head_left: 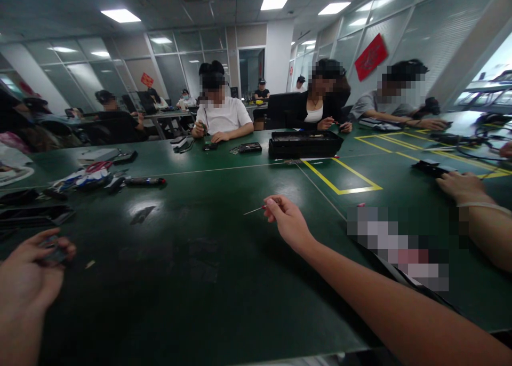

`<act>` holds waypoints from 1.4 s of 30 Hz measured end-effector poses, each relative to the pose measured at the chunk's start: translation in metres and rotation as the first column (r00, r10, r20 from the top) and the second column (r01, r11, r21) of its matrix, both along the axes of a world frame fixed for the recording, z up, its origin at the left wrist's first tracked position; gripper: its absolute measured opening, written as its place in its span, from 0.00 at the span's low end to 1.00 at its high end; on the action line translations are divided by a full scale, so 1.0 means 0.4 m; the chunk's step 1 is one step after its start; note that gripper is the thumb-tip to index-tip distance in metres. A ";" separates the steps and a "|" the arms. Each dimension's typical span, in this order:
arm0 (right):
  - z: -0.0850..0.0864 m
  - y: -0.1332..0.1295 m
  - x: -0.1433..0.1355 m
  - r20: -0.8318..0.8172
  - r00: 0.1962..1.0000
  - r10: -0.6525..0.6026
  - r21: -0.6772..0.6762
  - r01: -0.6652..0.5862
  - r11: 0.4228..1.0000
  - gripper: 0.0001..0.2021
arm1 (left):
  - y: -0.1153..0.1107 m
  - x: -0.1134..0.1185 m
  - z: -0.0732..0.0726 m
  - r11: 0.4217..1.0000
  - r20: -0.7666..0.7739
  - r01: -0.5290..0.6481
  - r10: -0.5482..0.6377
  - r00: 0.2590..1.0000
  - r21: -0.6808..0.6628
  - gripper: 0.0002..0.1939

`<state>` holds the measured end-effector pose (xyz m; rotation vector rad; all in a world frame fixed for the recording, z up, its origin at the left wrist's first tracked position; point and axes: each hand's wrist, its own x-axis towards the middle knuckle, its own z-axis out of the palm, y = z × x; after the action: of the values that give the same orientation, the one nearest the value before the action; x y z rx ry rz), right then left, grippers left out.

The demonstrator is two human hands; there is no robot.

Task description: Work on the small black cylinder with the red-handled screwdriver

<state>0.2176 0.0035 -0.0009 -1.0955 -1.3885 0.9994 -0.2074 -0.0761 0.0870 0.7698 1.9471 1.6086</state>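
My right hand (288, 223) is raised over the middle of the green table. Its fingers pinch a small screwdriver (255, 211), whose thin metal shaft points left and shows a bit of red by the fingertips. At the lower left, my left hand (34, 278) is curled around a small, dark, flat piece (55, 249); blur and the fingers hide what kind it is. A small pale scrap (90, 264) lies on the table just right of that hand. The two hands are well apart.
A black bin (306, 144) stands across the green table (160, 302). Dark trays (36, 215), gloves (86, 178) and a dark cylindrical tool (144, 182) lie left. Several people sit opposite; a co-worker's arm (486, 216) reaches in from the right near a blurred-out sheet.
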 end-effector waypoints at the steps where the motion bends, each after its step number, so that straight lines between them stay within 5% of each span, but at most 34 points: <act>1: 0.003 -0.001 -0.001 0.012 1.000 0.000 0.001 0.000 1.000 0.15 | 0.020 0.021 -0.011 0.993 0.051 0.041 -0.047 0.998 0.112 0.13; 5: 0.016 -0.007 -0.006 0.033 0.999 -0.021 -0.002 0.021 1.000 0.14 | 0.101 0.170 -0.022 0.932 0.258 0.292 -0.343 0.903 0.215 0.17; 9: 0.024 -0.010 -0.006 0.006 0.998 -0.065 0.027 0.065 0.998 0.13 | 0.158 0.358 -0.040 0.783 0.298 0.533 -0.617 0.728 0.321 0.11; 12: 0.029 -0.012 0.002 0.045 0.997 -0.059 0.047 0.057 0.997 0.14 | 0.186 0.474 -0.099 0.650 0.124 0.697 -0.752 0.647 0.304 0.27; 15: 0.036 -0.019 0.008 0.130 0.988 -0.085 0.082 0.074 0.994 0.17 | 0.200 0.544 -0.175 0.627 -0.106 0.765 -0.759 0.642 0.143 0.27; 21: 0.054 -0.049 -0.004 -0.035 0.985 -0.171 0.233 0.174 0.957 0.15 | 0.193 0.554 -0.252 0.470 -0.307 0.882 -0.839 0.450 0.008 0.21; 25: 0.053 -0.066 -0.013 -0.075 0.985 -0.158 0.275 0.172 0.946 0.11 | 0.191 0.544 -0.262 0.470 -0.389 0.881 -0.803 0.452 0.054 0.21; 30: 0.037 -0.064 -0.010 0.058 0.993 -0.103 0.266 0.084 0.960 0.11 | 0.195 0.545 -0.265 0.480 -0.269 0.872 -0.831 0.488 0.098 0.26; 42: 0.057 -0.071 -0.009 0.279 0.930 -0.238 0.381 0.120 0.917 0.10 | 0.205 0.533 -0.279 0.483 -0.300 0.871 -0.820 0.487 0.090 0.22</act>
<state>0.2140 -0.0251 0.0218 -1.1151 -1.6181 0.4168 0.0060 0.0059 -0.0246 1.7449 1.0887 1.0999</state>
